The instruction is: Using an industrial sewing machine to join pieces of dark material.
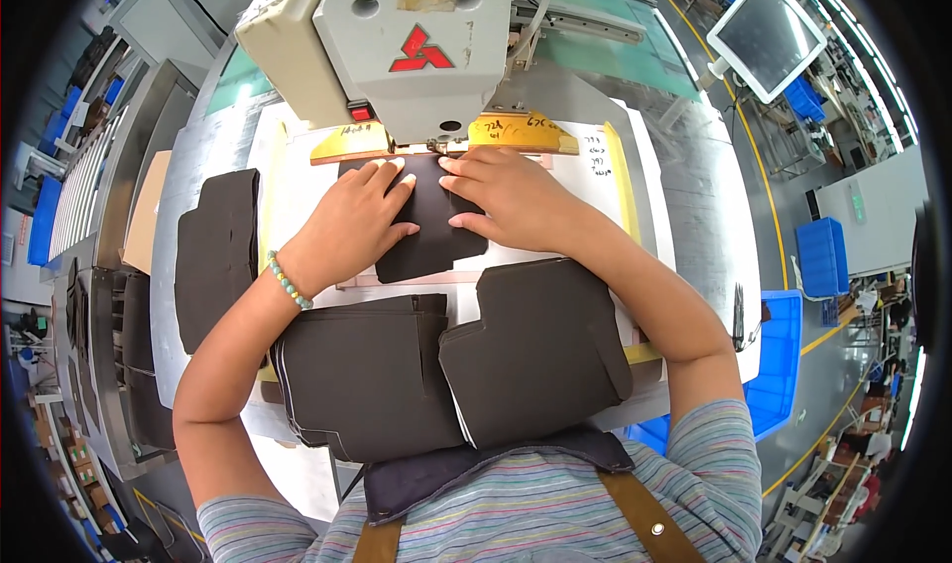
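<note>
A flat black fabric panel (428, 234) lies under the head of a large white industrial sewing machine (412, 62), its far edge at the yellow-marked clamp bar (526, 134). My left hand (349, 218) rests on the panel's left side, fingers stretched toward the clamp. On its right side lies my right hand (521, 204), fingers spread and fingertips on the fabric near the needle area. Both hands press flat and grip nothing. Close to my body sit two stacks of similar panels, a left stack (367, 379) and a right stack (540, 350).
Another stack of dark panels (216, 260) lies at the left on the metal table. A white template sheet (585, 191) with yellow tape strips spreads under the work. A screen (766, 35) stands far right. Beside the table's right edge is a blue bin (778, 365).
</note>
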`<action>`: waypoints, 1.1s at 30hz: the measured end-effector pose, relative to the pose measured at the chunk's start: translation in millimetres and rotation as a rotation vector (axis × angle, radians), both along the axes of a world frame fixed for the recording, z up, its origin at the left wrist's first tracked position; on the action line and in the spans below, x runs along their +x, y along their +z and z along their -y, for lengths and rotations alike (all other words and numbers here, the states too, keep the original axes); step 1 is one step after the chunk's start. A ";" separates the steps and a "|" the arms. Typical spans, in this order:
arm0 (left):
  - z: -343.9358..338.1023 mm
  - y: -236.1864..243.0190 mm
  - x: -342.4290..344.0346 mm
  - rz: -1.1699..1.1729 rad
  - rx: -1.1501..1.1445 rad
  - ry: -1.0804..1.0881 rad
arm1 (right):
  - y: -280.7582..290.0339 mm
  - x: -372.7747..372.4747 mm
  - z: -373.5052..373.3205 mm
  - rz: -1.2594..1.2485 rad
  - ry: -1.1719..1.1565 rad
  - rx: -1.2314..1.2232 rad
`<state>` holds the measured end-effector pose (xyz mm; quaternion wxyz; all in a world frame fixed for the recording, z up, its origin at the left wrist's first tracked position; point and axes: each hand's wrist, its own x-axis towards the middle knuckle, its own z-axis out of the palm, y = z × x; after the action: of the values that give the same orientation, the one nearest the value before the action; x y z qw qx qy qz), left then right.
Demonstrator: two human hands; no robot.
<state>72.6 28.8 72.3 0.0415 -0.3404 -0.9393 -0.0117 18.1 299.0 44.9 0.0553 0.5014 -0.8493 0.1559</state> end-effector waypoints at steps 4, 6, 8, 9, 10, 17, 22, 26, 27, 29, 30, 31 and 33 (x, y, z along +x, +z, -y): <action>-4.9 0.6 -3.2 -0.014 -0.009 -0.014 | 12.5 5.1 -15.8 0.295 -0.001 -0.054; -8.9 -1.6 -5.1 -0.064 0.015 -0.072 | 7.5 6.7 -31.5 0.303 -0.038 -0.071; -13.0 -3.1 -5.8 -0.088 0.032 -0.118 | 3.6 8.1 -40.2 0.312 -0.077 -0.087; -14.7 -6.2 -7.3 -0.086 0.034 -0.121 | 2.3 8.8 -42.9 0.318 -0.065 -0.074; -16.3 -10.7 -8.9 -0.109 0.024 -0.140 | 0.8 8.8 -44.5 0.324 -0.053 -0.061; -26.4 -19.3 -13.2 -0.089 -0.015 -0.154 | -18.8 3.9 -38.9 0.088 0.027 -0.024; -25.2 -20.1 -14.2 -0.105 -0.017 -0.157 | -19.6 1.4 -33.5 0.033 0.017 0.026; -27.2 -17.1 -12.4 -0.093 -0.020 -0.153 | -12.4 1.5 -28.4 0.019 0.010 0.026; -27.6 -16.9 -12.2 -0.092 -0.020 -0.155 | -9.8 1.1 -27.6 0.044 0.007 0.014; -28.3 -16.6 -12.2 -0.085 0.009 -0.157 | -5.5 -0.5 -25.3 0.067 0.001 0.002; -28.6 -17.0 -12.0 -0.087 0.010 -0.161 | -3.5 -1.9 -23.6 0.046 0.012 0.002; -28.8 -17.9 -11.2 -0.103 0.030 -0.156 | -2.0 -2.6 -22.9 0.024 0.023 0.001; -29.4 -14.6 -9.0 -0.119 0.051 -0.155 | -1.4 -3.1 -22.4 0.029 0.021 -0.006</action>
<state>63.6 58.2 57.7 0.1050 -0.4110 -0.9054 -0.0187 15.0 321.4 43.5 0.0426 0.5079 -0.8441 0.1663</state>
